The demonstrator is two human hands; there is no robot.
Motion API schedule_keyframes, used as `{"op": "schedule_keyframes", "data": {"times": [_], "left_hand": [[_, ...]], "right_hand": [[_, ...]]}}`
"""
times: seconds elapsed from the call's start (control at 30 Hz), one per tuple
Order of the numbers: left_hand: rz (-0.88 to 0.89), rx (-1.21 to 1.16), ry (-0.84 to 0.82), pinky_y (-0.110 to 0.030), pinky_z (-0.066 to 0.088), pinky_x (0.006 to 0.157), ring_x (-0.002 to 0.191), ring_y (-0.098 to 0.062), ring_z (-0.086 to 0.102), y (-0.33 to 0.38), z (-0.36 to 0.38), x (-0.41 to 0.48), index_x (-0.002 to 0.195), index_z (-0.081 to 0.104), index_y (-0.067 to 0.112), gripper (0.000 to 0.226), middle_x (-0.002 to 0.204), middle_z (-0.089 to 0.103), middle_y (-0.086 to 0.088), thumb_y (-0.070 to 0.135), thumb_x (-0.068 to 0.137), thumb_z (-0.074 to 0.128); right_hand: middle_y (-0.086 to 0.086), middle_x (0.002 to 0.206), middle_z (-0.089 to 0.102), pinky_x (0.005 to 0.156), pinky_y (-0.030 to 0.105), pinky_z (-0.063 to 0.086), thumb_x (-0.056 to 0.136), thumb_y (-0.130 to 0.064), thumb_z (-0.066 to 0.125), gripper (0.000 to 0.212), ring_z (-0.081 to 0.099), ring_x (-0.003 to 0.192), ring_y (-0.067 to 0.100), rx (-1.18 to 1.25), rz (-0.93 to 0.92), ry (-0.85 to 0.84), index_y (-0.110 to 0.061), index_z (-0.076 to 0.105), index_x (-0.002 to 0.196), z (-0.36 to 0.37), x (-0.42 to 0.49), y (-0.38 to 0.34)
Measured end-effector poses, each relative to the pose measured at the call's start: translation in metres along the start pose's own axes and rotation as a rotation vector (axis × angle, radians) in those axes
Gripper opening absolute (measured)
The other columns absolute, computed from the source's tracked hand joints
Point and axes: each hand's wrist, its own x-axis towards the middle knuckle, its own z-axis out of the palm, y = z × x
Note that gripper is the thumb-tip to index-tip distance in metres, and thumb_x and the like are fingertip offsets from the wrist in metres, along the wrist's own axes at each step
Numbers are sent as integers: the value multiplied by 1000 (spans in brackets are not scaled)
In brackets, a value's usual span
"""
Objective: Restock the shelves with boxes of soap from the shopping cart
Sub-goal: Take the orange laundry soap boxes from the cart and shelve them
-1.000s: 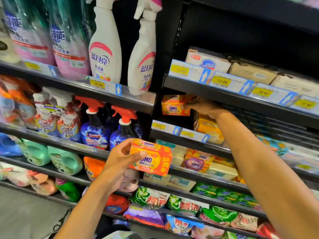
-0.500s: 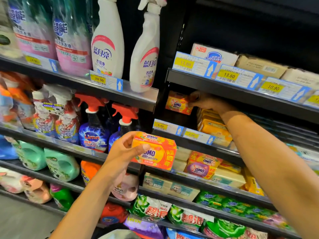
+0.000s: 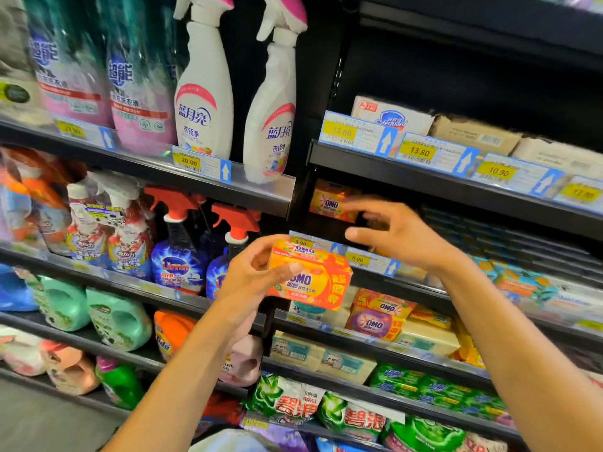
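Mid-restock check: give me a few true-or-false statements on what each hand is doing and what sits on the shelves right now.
1. The left hand holds an orange OMO soap box. True.
2. The right hand grips the shelved OMO box. False: its fingers are spread and hold nothing.
3. A Safeguard box sits one shelf above the shelved OMO box. True.
4. The price tag below the white spray bottles reads 13.80. False: it reads 20.00.
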Motion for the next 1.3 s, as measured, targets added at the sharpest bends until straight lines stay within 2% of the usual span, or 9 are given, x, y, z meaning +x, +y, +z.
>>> {"op": "schedule_keyframes", "data": {"times": [0.1, 0.23, 0.43, 0.5, 0.6, 0.77, 0.83, 0.97, 1.3], "left_hand": [[23, 0, 3, -35, 58, 81, 107, -27, 70, 0, 9, 7, 124, 65, 18, 66, 114, 74, -10, 31, 63, 89], [78, 5, -34, -35, 58, 79, 107, -25, 71, 1, 23, 14, 125, 63, 20, 67, 115, 73, -8, 34, 64, 88], [247, 231, -39, -38, 53, 97, 123, -18, 61, -5, 27, 27, 140, 53, 28, 63, 134, 62, -1, 48, 84, 74], [383, 410, 32, -30, 52, 96, 121, -13, 59, -12, 20, 27, 137, 56, 20, 47, 131, 60, 2, 33, 93, 66], [692, 877, 53, -36, 50, 96, 116, -13, 57, -31, 8, 24, 123, 65, 13, 32, 120, 60, 2, 13, 91, 64], [904, 1389, -279, -39, 43, 104, 122, -25, 52, -51, 3, 34, 136, 58, 12, 48, 130, 57, -4, 22, 89, 62], [925, 1494, -344, -39, 39, 108, 124, -26, 51, -55, 5, 39, 142, 53, 15, 53, 134, 54, -5, 26, 90, 59], [933, 1586, -369, -42, 37, 108, 124, -27, 49, -64, 7, 43, 148, 47, 17, 59, 140, 51, -4, 28, 90, 56], [938, 1543, -218, -45, 42, 99, 115, -30, 52, -77, 16, 47, 139, 57, 14, 58, 131, 56, -5, 17, 81, 62]], "right_hand": [[-16, 138, 62, 106, 20, 47, 78, -47, 79, 68, 55, 129, -3, 34, -43, -133, -25, 61, 140, 7, -21, -23], [-21, 123, 66, 91, 19, 55, 73, -50, 84, 70, 62, 113, -4, -54, -6, -190, -31, 63, 137, 1, -23, -31], [-14, 115, 73, 86, 26, 59, 74, -38, 85, 53, 70, 106, 6, 55, -59, -3, -27, 71, 124, -10, -23, -18], [-13, 117, 73, 85, 26, 60, 76, -35, 84, 52, 70, 106, 7, 120, -52, 77, -29, 70, 126, -12, -22, -9], [-16, 118, 71, 84, 21, 59, 83, -25, 81, 46, 69, 107, 2, 193, -38, 162, -29, 68, 127, -17, -17, -1], [-24, 122, 65, 90, 3, 44, 88, -27, 80, 43, 58, 108, -21, 53, -6, 140, -38, 64, 126, -8, 2, 18], [-22, 121, 66, 92, 5, 45, 89, -29, 79, 38, 59, 107, -20, 67, 15, 151, -39, 66, 123, -3, 12, 30], [-14, 126, 70, 103, 25, 50, 90, -36, 78, 40, 64, 116, 1, 25, 35, 153, -37, 69, 128, -2, 35, 43], [0, 139, 64, 101, 22, 42, 89, -35, 79, 52, 57, 129, 16, -217, 48, 14, -25, 64, 138, 0, 73, 57]]}}
